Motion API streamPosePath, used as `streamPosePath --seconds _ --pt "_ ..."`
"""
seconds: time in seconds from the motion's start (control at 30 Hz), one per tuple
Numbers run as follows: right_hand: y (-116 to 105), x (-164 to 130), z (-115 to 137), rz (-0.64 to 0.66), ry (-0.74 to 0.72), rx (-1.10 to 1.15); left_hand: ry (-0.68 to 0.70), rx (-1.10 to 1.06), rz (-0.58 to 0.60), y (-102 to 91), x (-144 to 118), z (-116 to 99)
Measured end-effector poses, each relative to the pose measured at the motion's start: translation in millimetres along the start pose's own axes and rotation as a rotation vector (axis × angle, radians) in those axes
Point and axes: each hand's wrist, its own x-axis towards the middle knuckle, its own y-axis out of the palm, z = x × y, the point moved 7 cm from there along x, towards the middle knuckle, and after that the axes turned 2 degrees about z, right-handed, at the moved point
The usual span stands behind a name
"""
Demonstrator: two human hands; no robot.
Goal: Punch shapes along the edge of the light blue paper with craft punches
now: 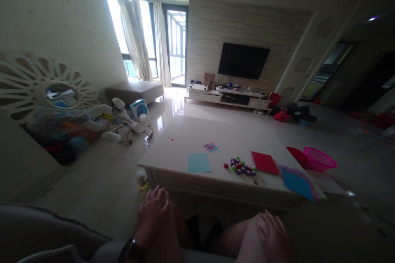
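My left hand [154, 209] lies on my left knee, fingers stretched over it, with a dark band at the wrist. On the other knee rests my right hand [273, 232], fingers spread; it holds nothing. In front stands a white table [173, 154]. A light blue paper sheet [199, 162] lies near its front edge, beside a small heap of colourful bits [211, 146]. To the right sit several small purple, green and red knobs [242, 166] with pale tops, and one red knob [226, 165] apart. Red sheets [264, 162] lie next to them.
Blue and pink sheets [298, 183] overhang the table's right corner. Beyond it are a pink basket [319, 159] and a red container [296, 156]. A bottle with yellow liquid [142, 180] stands on the floor by the left corner. A lamp fixture [131, 121] lies farther left.
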Motion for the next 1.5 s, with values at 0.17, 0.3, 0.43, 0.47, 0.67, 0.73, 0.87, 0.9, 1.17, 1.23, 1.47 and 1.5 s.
streamPosePath --seconds 0.17,0.3,0.43,0.47,0.67,0.73,0.87,0.9,1.17,1.23,1.47,1.5 --pt "-0.1 0.1 1.7 -0.01 -0.032 -0.029 0.008 -0.012 -0.014 -0.2 -0.2 -0.7" --pt "0.5 0.8 0.1 -0.016 -0.033 -0.024 0.001 -0.035 -0.01 0.7 0.7 0.3" --pt "0.7 0.5 -1.2 -0.021 -0.025 -0.015 0.007 -0.059 -0.019 -3.2 -0.5 -0.6" --pt "0.4 0.3 -0.9 -0.026 -0.026 -0.015 0.011 -0.065 -0.018 -4.9 -1.0 -1.5" --pt "-1.6 -0.5 2.7 -0.039 -0.038 -0.031 0.004 -0.069 0.016 -13.0 -3.8 -5.5" --pt "-2.7 -0.5 3.8 -0.03 -0.032 -0.03 -0.002 -0.063 0.027 -13.3 -4.2 -5.6" --pt "-6.2 -0.8 6.4 -0.006 -0.009 -0.009 0.001 -0.061 0.029 -12.5 -3.8 -5.3" --pt "-7.0 -0.9 6.5 -0.002 0.001 -0.004 0.004 -0.059 0.025 -12.2 -3.6 -5.3" --pt "-8.5 -1.6 5.4 -0.006 0.017 -0.005 -0.004 -0.046 0.02 -10.5 -2.2 -5.4" --pt "-8.9 -1.8 5.9 -0.003 0.015 -0.01 0.001 -0.047 0.027 -11.4 -2.7 -6.5" --pt "-12.6 -2.3 9.2 -0.006 0.009 -0.007 0.015 -0.055 0.013 -14.3 -5.5 -7.3" --pt "-13.0 -2.4 9.5 -0.007 0.012 -0.004 0.015 -0.056 0.012 -14.2 -5.6 -7.0"
